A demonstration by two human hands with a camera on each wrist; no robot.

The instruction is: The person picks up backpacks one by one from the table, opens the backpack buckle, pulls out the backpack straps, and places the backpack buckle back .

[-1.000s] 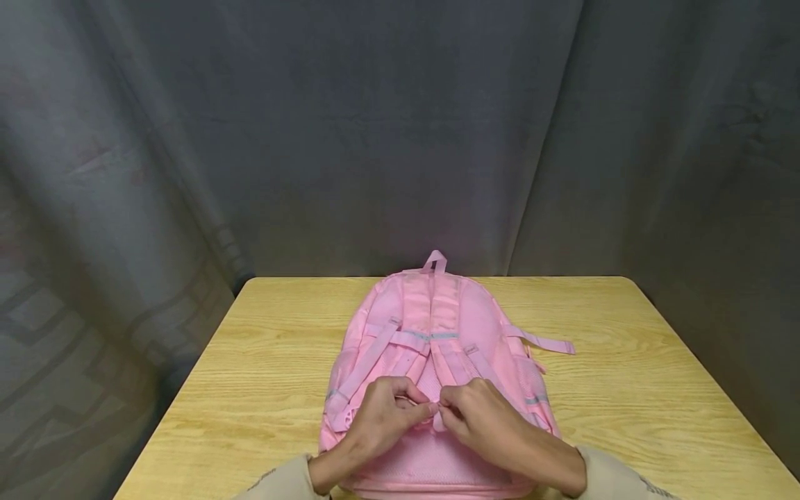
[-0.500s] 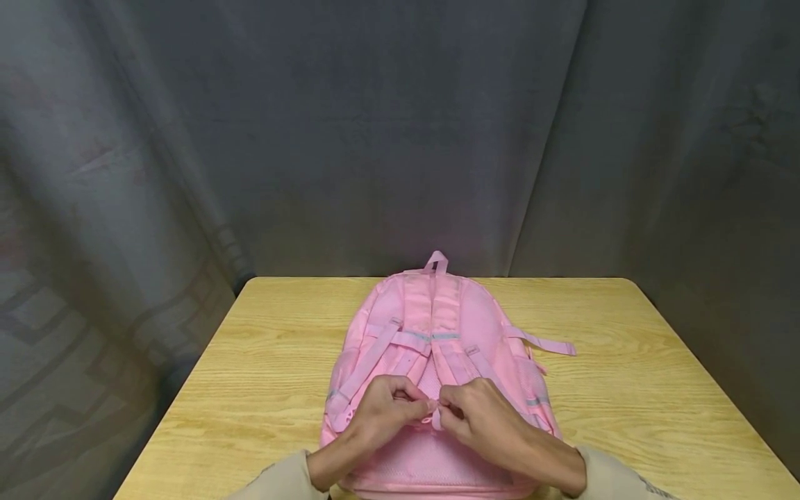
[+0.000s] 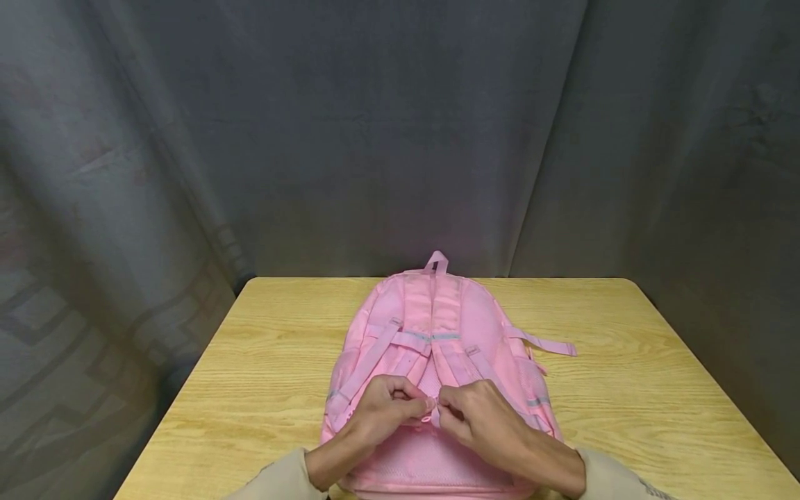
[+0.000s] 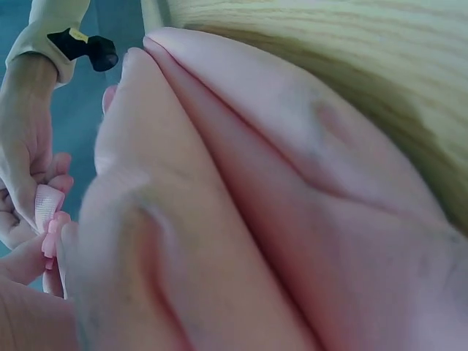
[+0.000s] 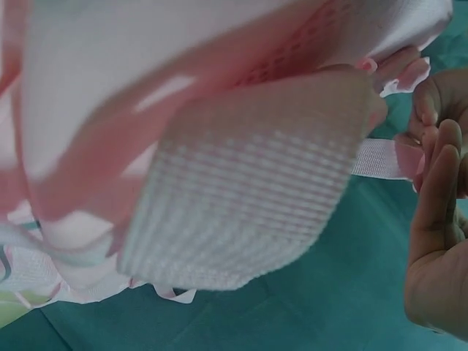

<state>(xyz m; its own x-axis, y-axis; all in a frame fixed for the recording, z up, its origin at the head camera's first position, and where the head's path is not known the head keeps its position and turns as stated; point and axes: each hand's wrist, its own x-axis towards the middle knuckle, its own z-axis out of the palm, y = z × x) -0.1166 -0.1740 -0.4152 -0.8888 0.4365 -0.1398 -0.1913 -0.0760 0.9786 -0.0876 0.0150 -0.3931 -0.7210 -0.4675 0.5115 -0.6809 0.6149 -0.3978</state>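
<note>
A pink backpack [image 3: 431, 458] lies on the table with its shoulder straps [image 3: 431, 305] facing up. Over its lower back, both hands meet fingertip to fingertip. My left hand [image 3: 384, 411] pinches a small pink plastic buckle piece [image 4: 53, 238] between thumb and finger. Pinched in my right hand [image 3: 484, 420] is a pink webbing strap [image 4: 48, 205] that runs up to the buckle piece. The other fingers of the left hand fill most of the left wrist view. In the right wrist view, broad ribbed webbing [image 5: 248, 190] is close to the camera.
The wooden table [image 3: 269, 347] extends to both sides of the backpack. A loose pink strap end [image 3: 550, 344] sticks out on the right side, and the carry loop [image 3: 437, 260] stands up at the top. Dark grey curtains [image 3: 387, 139] hang behind and at both sides.
Both hands stay in nearly the same spot with only slight finger shifts. A small pink loop below the fingertips shows more clearly than one second ago. The backpack has hardly moved.
</note>
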